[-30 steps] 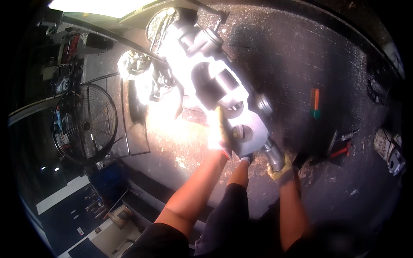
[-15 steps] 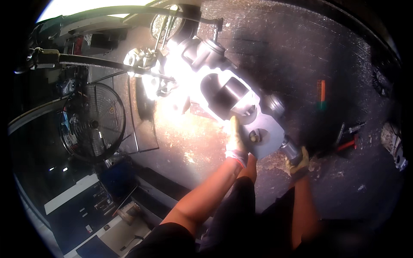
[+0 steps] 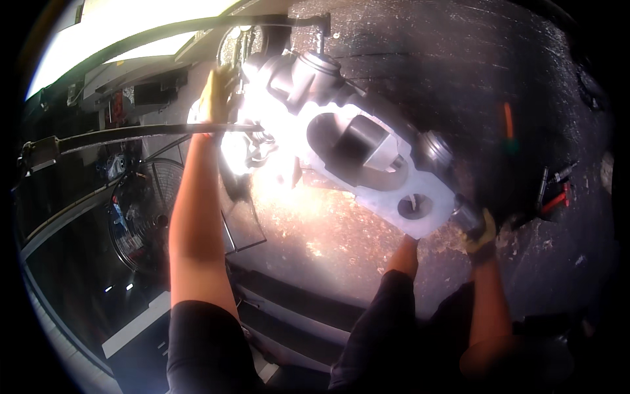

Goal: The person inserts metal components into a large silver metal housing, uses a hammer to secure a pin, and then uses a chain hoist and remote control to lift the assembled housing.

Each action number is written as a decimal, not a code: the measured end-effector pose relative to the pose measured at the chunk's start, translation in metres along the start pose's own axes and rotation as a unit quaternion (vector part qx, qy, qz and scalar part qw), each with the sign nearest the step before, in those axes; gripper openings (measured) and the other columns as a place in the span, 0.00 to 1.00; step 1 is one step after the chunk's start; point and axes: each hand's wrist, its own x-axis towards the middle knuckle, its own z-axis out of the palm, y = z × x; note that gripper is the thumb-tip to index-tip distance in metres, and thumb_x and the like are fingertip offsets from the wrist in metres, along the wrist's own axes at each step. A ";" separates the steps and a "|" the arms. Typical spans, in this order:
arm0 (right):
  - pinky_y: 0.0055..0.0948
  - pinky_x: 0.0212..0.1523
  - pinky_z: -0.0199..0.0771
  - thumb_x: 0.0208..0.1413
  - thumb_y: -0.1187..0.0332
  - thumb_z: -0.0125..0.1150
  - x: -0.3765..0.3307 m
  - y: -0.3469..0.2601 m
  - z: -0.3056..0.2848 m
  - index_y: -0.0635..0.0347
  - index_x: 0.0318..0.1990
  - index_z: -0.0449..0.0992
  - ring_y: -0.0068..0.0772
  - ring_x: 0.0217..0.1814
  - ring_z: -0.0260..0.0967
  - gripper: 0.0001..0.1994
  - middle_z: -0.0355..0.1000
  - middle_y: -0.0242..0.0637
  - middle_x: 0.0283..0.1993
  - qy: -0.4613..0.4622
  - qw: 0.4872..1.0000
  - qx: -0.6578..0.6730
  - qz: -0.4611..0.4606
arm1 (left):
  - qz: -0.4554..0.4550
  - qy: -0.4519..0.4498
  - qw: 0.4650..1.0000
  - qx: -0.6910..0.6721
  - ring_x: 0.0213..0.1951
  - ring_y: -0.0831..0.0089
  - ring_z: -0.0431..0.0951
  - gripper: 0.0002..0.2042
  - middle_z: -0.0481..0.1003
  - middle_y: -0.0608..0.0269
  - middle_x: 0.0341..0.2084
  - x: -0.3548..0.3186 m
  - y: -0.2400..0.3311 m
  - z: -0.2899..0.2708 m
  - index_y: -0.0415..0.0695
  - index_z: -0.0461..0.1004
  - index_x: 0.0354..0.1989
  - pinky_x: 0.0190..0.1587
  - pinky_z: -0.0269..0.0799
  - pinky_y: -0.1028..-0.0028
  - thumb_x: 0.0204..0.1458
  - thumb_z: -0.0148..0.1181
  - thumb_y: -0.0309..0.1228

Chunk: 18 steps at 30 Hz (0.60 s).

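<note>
A large grey metal engine casing lies slanted on the dark floor, partly washed out by glare. My left hand, in a yellow glove, reaches to the casing's far end, just above a thin black bar; glare hides its grip. My right hand, also gloved, is closed around the round stub at the casing's near right end. My knee in dark trousers sits just below the casing.
A round wire-guard fan stands at the left beside a metal frame. Red-handled tools and an orange-handled screwdriver lie on the floor at the right. A curved black tube crosses the top.
My left hand left the near end of the casing and stretched up to its far end. My right hand stayed on the stub. The view moved closer to the casing.
</note>
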 end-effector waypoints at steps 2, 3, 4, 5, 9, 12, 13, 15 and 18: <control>0.33 0.41 0.81 0.57 0.59 0.67 0.003 -0.011 0.013 0.56 0.58 0.69 0.41 0.46 0.75 0.24 0.72 0.42 0.50 -0.027 0.966 0.191 0.173 | 0.047 -0.124 0.991 0.012 0.68 0.63 0.67 0.36 0.70 0.55 0.67 0.072 0.014 -0.027 0.43 0.62 0.74 0.69 0.63 0.63 0.70 0.43 0.59; 0.35 0.45 0.82 0.53 0.61 0.70 0.002 -0.013 0.006 0.59 0.61 0.69 0.43 0.48 0.75 0.29 0.72 0.44 0.51 -0.009 0.929 0.260 0.261 | 0.085 -0.228 0.970 0.022 0.66 0.64 0.69 0.34 0.72 0.55 0.65 0.085 0.014 -0.001 0.42 0.64 0.72 0.69 0.63 0.66 0.71 0.42 0.57; 0.35 0.45 0.82 0.54 0.60 0.71 0.008 -0.011 0.006 0.59 0.60 0.69 0.43 0.47 0.76 0.29 0.73 0.44 0.50 0.003 0.968 0.180 0.176 | -0.073 -0.230 0.970 -0.041 0.62 0.64 0.73 0.31 0.76 0.54 0.61 0.088 0.016 0.018 0.41 0.69 0.69 0.69 0.64 0.67 0.73 0.40 0.54; 0.36 0.45 0.83 0.54 0.59 0.71 0.013 -0.009 0.010 0.59 0.60 0.69 0.44 0.47 0.76 0.29 0.74 0.44 0.49 0.011 0.991 0.097 0.097 | -0.042 -0.161 0.985 -0.049 0.58 0.63 0.77 0.28 0.79 0.54 0.56 0.093 0.011 0.020 0.39 0.73 0.64 0.67 0.67 0.66 0.73 0.41 0.51; 0.36 0.38 0.85 0.57 0.55 0.68 0.005 -0.002 -0.015 0.59 0.57 0.71 0.44 0.41 0.79 0.26 0.77 0.43 0.45 -0.003 0.974 -0.204 -0.099 | -0.094 -0.274 0.951 -0.105 0.56 0.61 0.80 0.25 0.80 0.53 0.54 0.087 -0.002 0.032 0.39 0.75 0.60 0.63 0.74 0.61 0.72 0.43 0.48; 0.29 0.17 0.74 0.67 0.49 0.54 0.012 -0.022 -0.011 0.55 0.50 0.73 0.37 0.25 0.76 0.19 0.77 0.40 0.36 -0.040 0.996 0.007 0.080 | -0.044 -0.194 0.979 -0.033 0.54 0.63 0.81 0.25 0.80 0.54 0.54 0.076 0.005 0.034 0.40 0.75 0.60 0.63 0.73 0.64 0.72 0.43 0.48; 0.26 0.09 0.69 0.71 0.47 0.49 0.015 -0.026 -0.009 0.54 0.47 0.73 0.34 0.19 0.74 0.19 0.77 0.39 0.32 -0.026 0.981 0.100 0.163 | -0.028 -0.172 0.985 -0.001 0.54 0.64 0.81 0.25 0.80 0.55 0.54 0.072 0.006 0.037 0.40 0.76 0.60 0.63 0.73 0.65 0.72 0.43 0.48; 0.25 0.10 0.68 0.71 0.47 0.50 0.029 -0.032 -0.008 0.55 0.48 0.74 0.32 0.18 0.72 0.20 0.76 0.39 0.30 -0.006 0.852 0.300 0.430 | -0.049 -0.165 0.985 0.007 0.54 0.66 0.80 0.25 0.81 0.56 0.51 0.072 0.010 0.038 0.40 0.76 0.60 0.62 0.73 0.67 0.71 0.44 0.48; 0.23 0.12 0.68 0.73 0.49 0.46 0.022 -0.044 -0.013 0.57 0.48 0.73 0.31 0.18 0.70 0.19 0.74 0.37 0.29 0.001 0.836 0.330 0.439 | -0.054 -0.153 0.987 0.008 0.54 0.65 0.80 0.25 0.81 0.56 0.52 0.070 0.009 0.042 0.40 0.76 0.59 0.62 0.72 0.66 0.71 0.45 0.48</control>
